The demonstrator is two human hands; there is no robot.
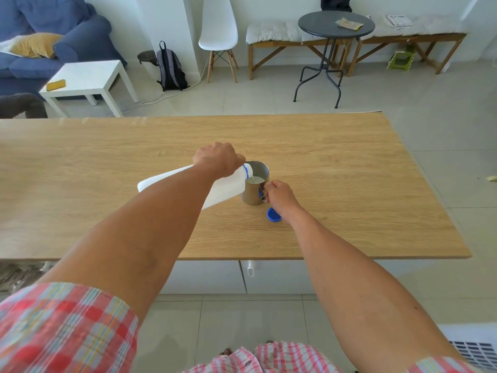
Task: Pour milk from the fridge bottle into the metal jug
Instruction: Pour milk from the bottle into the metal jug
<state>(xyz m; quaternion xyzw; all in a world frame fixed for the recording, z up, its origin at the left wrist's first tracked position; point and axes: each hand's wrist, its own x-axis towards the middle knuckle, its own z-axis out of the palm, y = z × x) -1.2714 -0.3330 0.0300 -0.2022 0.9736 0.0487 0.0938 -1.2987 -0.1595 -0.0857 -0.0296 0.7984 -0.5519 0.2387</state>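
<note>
A white plastic milk bottle (pixel 226 188) is tipped nearly flat above the wooden table (pixel 107 162), its blue-ringed neck over the rim of the metal jug (pixel 252 193). My left hand (pixel 216 157) grips the bottle near its shoulder from above. A thin stream of milk falls from the mouth, and white milk shows inside the jug. The jug stands upright on the table, and my right hand (pixel 281 196) holds its handle on the right side. The bottle's blue cap (pixel 273 214) lies on the table just in front of the jug, beside my right wrist.
Beyond the table's far edge stand a white side table (pixel 88 79), a white chair (pixel 218 30), a backpack (pixel 170 68) and a round dark table (pixel 336 22). A blue sofa (pixel 53 30) fills the far left, and a cushioned wooden bench (pixel 274 33) lines the back wall.
</note>
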